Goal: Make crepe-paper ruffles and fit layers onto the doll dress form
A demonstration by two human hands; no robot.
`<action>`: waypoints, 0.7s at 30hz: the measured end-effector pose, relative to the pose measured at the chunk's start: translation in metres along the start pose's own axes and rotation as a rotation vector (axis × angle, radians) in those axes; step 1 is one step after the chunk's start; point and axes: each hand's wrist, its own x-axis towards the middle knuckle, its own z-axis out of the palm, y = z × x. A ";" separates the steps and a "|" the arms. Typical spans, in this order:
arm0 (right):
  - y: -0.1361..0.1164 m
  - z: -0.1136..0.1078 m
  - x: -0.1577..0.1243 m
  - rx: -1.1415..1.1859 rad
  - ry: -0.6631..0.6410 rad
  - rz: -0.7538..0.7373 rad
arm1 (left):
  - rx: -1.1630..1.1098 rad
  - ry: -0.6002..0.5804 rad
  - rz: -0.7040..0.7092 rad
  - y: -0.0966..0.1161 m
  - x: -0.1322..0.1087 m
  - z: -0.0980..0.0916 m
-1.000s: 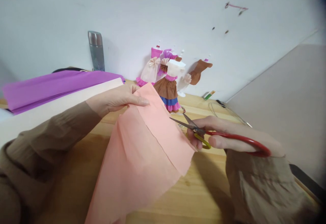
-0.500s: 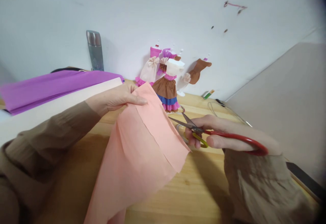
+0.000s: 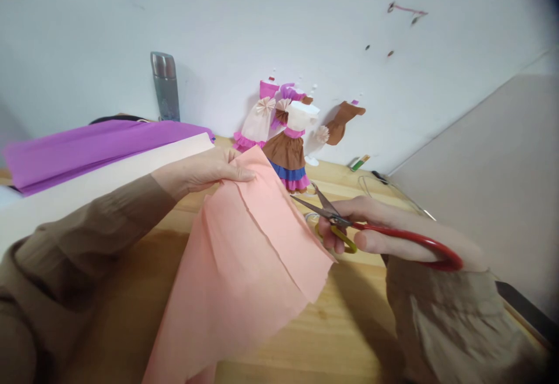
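Note:
My left hand [image 3: 198, 171] pinches the top edge of a sheet of salmon-pink crepe paper [image 3: 248, 262], which hangs down over the wooden table [image 3: 349, 314]. A long cut runs down the sheet from near my thumb. My right hand [image 3: 393, 233] grips red-handled scissors [image 3: 349, 224] just right of the paper, blades parted and pointing left at its right edge. Both arms wear olive-brown sleeves.
Small paper dresses in pink, brown, blue and white [image 3: 288, 134] stand against the white wall. A purple paper roll [image 3: 96, 148] and a cream one [image 3: 87, 183] lie at left. A steel flask [image 3: 165, 86] stands behind. A glue stick [image 3: 358, 163] and a wire lie at right.
The pink sheet has shifted slightly and the scissors have stayed beside its right edge with blades parted. My left hand keeps its pinch.

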 end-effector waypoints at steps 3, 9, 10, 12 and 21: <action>0.002 -0.005 0.002 -0.046 -0.271 0.012 | -0.007 -0.049 0.024 0.000 -0.001 0.000; 0.006 -0.006 0.004 -0.087 -0.303 0.064 | 0.042 -0.075 0.027 0.000 -0.001 0.000; 0.006 -0.006 0.005 -0.085 -0.313 0.057 | 0.049 -0.073 0.024 0.001 -0.001 0.000; 0.007 -0.005 0.006 -0.076 -0.333 0.042 | 0.055 -0.070 0.025 0.001 -0.001 0.001; 0.011 -0.003 0.011 -0.069 -0.334 0.081 | 0.104 -0.057 0.003 0.002 -0.002 0.001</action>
